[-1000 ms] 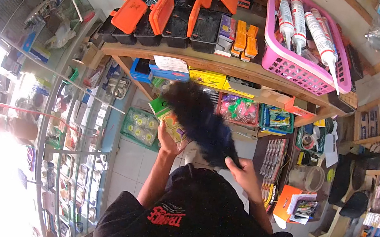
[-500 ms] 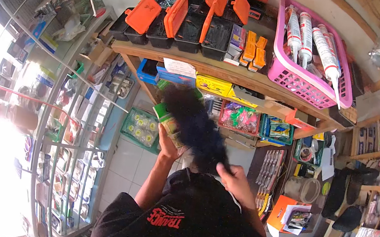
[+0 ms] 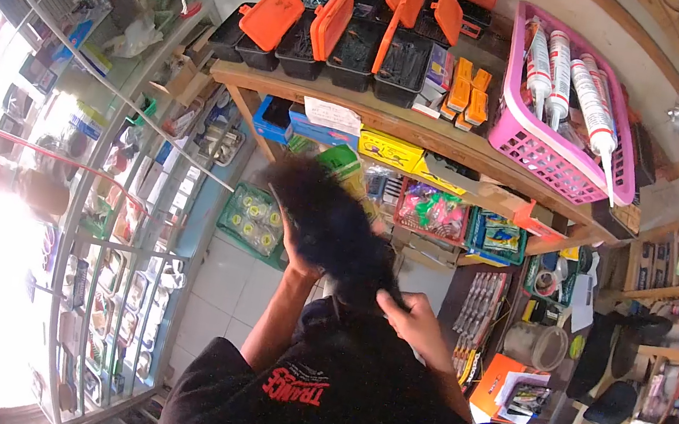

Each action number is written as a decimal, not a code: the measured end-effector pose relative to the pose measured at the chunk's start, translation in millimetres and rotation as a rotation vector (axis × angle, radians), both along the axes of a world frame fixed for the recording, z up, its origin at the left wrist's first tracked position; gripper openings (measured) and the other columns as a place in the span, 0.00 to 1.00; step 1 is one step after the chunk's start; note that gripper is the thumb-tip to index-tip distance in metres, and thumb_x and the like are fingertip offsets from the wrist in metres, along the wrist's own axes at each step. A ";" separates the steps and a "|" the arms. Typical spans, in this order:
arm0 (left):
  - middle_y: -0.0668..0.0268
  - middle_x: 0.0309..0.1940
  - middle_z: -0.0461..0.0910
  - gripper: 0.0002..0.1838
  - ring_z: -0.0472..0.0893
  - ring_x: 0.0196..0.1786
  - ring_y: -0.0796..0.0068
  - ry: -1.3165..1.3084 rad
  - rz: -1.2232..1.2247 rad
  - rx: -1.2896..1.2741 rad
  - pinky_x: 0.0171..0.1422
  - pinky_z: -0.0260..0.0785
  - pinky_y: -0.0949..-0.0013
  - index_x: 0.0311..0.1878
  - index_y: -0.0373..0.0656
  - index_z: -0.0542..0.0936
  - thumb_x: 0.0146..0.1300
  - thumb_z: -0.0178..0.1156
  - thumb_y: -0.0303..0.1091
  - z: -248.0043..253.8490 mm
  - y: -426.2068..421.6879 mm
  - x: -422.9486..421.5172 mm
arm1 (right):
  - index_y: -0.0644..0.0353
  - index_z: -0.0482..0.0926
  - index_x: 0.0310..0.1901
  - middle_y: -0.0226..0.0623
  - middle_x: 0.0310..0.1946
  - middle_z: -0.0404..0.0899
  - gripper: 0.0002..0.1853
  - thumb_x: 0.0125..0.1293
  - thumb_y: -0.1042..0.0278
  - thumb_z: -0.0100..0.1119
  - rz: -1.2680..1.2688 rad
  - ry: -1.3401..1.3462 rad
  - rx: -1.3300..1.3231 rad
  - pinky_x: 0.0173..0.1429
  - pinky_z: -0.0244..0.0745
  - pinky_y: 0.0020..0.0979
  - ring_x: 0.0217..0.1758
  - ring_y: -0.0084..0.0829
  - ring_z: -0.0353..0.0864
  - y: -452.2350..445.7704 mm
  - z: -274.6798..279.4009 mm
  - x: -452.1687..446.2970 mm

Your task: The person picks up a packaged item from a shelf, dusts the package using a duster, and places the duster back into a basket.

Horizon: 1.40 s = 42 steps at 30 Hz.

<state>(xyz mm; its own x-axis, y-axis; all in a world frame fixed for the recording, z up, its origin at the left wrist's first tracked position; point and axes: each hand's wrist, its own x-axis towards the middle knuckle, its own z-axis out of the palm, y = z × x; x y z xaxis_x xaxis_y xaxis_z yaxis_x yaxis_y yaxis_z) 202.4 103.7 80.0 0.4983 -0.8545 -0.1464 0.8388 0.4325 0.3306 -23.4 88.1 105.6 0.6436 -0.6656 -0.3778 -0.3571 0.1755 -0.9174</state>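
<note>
A dark fluffy duster (image 3: 328, 224) runs diagonally in front of my chest. My right hand (image 3: 413, 319) is closed round its lower end, thumb on top. My left hand (image 3: 298, 245) is partly hidden behind the duster's fluffy part. Beyond the duster shows a green and yellow packet (image 3: 343, 163), partly covered by it; whether my left hand still holds this packet is hidden.
A wooden shelf (image 3: 357, 105) ahead bears black bins with orange lids (image 3: 405, 63) and a pink basket (image 3: 538, 151) of white tubes. Glass display shelves (image 3: 96, 243) stand at left. A green basket (image 3: 241, 236) sits low, left of my left hand.
The duster has swung left and now covers more of my left hand and the packet. My right hand has moved slightly left. The view has shifted, so the shelf appears further right.
</note>
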 end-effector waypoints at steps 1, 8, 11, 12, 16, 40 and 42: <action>0.57 0.59 0.76 0.36 0.77 0.59 0.57 -0.027 -0.133 -0.267 0.65 0.70 0.50 0.67 0.45 0.69 0.72 0.38 0.66 -32.0 -4.7 7.7 | 0.60 0.73 0.21 0.22 0.16 0.68 0.26 0.72 0.47 0.58 0.058 -0.014 -0.061 0.26 0.60 0.26 0.21 0.17 0.66 -0.7 -4.0 -0.2; 0.60 0.54 0.78 0.30 0.78 0.57 0.60 -0.685 -0.056 0.194 0.63 0.72 0.53 0.63 0.44 0.72 0.73 0.43 0.60 -84.9 -5.8 18.1 | 0.63 0.74 0.23 0.21 0.17 0.68 0.25 0.72 0.50 0.59 0.038 -0.071 -0.131 0.28 0.61 0.28 0.22 0.17 0.65 -0.1 -6.7 0.4; 0.62 0.53 0.79 0.27 0.77 0.57 0.64 -0.126 -0.106 0.019 0.63 0.71 0.56 0.60 0.44 0.73 0.73 0.46 0.57 -12.1 -12.8 11.0 | 0.66 0.76 0.25 0.22 0.17 0.69 0.25 0.72 0.51 0.59 -0.103 0.018 0.020 0.29 0.63 0.28 0.25 0.16 0.65 3.8 -2.4 -3.0; 0.63 0.55 0.78 0.25 0.76 0.58 0.66 0.099 -0.143 -0.080 0.64 0.69 0.58 0.60 0.45 0.73 0.73 0.47 0.55 -7.2 -11.0 13.4 | 0.66 0.76 0.25 0.22 0.17 0.68 0.25 0.72 0.51 0.59 -0.101 0.000 0.009 0.29 0.62 0.28 0.25 0.16 0.65 5.5 -3.0 -3.7; 0.59 0.57 0.78 0.32 0.77 0.58 0.58 -1.203 0.203 0.508 0.65 0.69 0.49 0.64 0.44 0.72 0.73 0.40 0.60 -134.6 -5.8 19.1 | 0.66 0.79 0.28 0.23 0.19 0.71 0.24 0.71 0.49 0.59 -0.012 -0.020 -0.055 0.31 0.65 0.28 0.25 0.18 0.68 8.9 -18.7 -9.6; 0.59 0.59 0.77 0.31 0.75 0.61 0.54 -0.016 -0.196 -0.090 0.69 0.62 0.45 0.64 0.45 0.73 0.69 0.51 0.59 -57.6 -36.8 36.1 | 0.67 0.80 0.28 0.21 0.19 0.70 0.26 0.70 0.48 0.60 -0.132 0.007 0.005 0.31 0.66 0.28 0.25 0.17 0.66 9.1 -75.3 -52.3; 0.59 0.60 0.76 0.31 0.75 0.60 0.53 0.089 -0.228 -0.092 0.67 0.63 0.44 0.64 0.46 0.73 0.68 0.51 0.59 -55.4 -33.4 36.3 | 0.67 0.79 0.27 0.20 0.19 0.69 0.26 0.70 0.48 0.61 -0.216 -0.036 0.029 0.30 0.66 0.28 0.25 0.17 0.66 9.5 -74.9 -48.0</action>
